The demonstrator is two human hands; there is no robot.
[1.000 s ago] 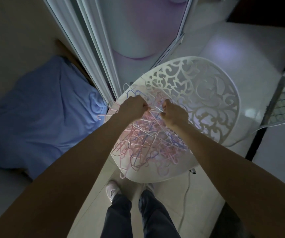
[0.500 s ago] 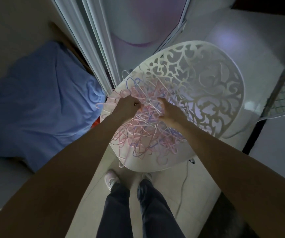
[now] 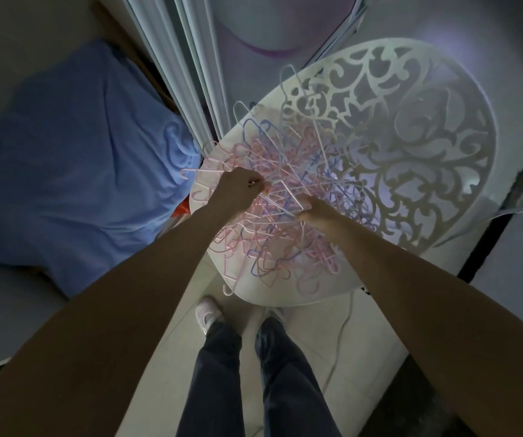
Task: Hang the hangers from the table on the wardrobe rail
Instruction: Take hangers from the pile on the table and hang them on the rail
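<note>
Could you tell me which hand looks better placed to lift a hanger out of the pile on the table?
Probably the left hand: its fingers already pinch a pink hanger at the tangled pile's near edge. The right hand seems to press on the heap, better suited to steadying it.

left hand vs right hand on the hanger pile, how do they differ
The left hand is curled, pinching a pink hanger wire at its fingertips; the right hand grips white wires. The left hand works near the table's left edge; the right hand sits nearer the pile's middle. Both are on the tangled hangers.
</note>
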